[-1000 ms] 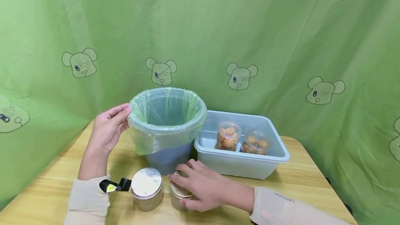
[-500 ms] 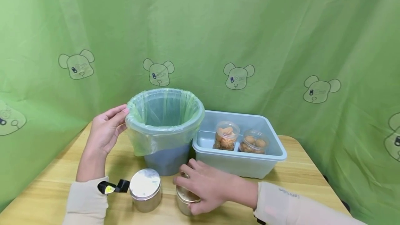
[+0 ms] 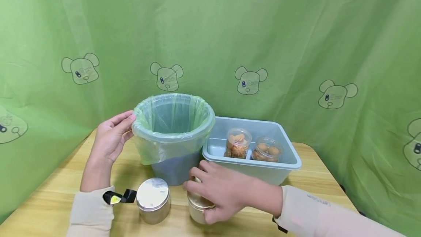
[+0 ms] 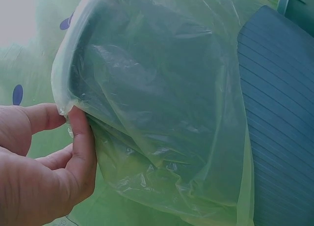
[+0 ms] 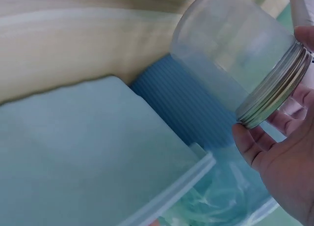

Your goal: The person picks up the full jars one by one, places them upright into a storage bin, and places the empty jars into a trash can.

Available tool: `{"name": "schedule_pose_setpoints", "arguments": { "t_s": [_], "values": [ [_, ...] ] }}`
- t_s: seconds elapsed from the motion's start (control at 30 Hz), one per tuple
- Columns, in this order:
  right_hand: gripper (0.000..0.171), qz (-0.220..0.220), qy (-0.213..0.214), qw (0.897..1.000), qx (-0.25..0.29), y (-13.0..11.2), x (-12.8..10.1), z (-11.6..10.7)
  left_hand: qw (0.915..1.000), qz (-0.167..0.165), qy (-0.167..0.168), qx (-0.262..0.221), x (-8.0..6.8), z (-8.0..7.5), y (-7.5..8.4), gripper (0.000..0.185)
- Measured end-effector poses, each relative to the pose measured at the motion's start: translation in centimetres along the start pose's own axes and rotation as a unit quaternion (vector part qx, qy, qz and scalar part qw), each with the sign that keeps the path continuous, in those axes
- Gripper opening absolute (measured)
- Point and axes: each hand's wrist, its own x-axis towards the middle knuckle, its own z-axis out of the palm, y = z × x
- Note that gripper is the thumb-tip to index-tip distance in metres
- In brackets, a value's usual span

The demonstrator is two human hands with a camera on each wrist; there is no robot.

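Note:
My left hand (image 3: 110, 138) pinches the rim of a blue trash bin (image 3: 174, 171) at its left side. A thin green bin liner (image 4: 162, 113) is folded over that rim, and thumb and finger meet on it in the left wrist view. My right hand (image 3: 220, 193) grips a clear jar (image 5: 225, 44) by its metal screw lid (image 5: 274, 88), fingers spread around the edge. In the head view the hand hides part of this jar, so I cannot tell whether it touches the table. Another jar with a silver lid (image 3: 153, 194) stands upright to its left, in front of the bin.
A light blue tub (image 3: 250, 171) stands right of the bin, close against it. Inside are a jar of swirled cookies (image 3: 238, 143) and a jar of round cookies (image 3: 267, 150). All stands on a wooden table (image 3: 315, 178) before a green curtain (image 3: 210, 28).
My right hand has shifted a little to the right with the jar, widening the gap to the other silver-lidded jar. My left hand keeps its hold on the bin rim.

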Motion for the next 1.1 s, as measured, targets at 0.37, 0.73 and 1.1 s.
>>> {"name": "schedule_pose_setpoints", "arguments": {
  "t_s": [0.37,0.73,1.1],
  "values": [
    [0.067,-0.018,0.015,1.0,-0.021,-0.3,0.6,-4.4,1.0,-0.004,-0.002,-0.008,-0.1,0.0,0.2,0.025],
    [0.062,-0.039,0.028,0.998,-0.042,-0.5,1.9,-8.5,1.0,0.0,-0.004,-0.004,-0.2,0.0,0.2,0.023],
    [0.063,-0.036,0.053,0.997,-0.034,-0.9,3.3,-13.1,1.0,-0.002,-0.003,-0.004,-0.2,0.0,0.0,0.025]
  ]
}}
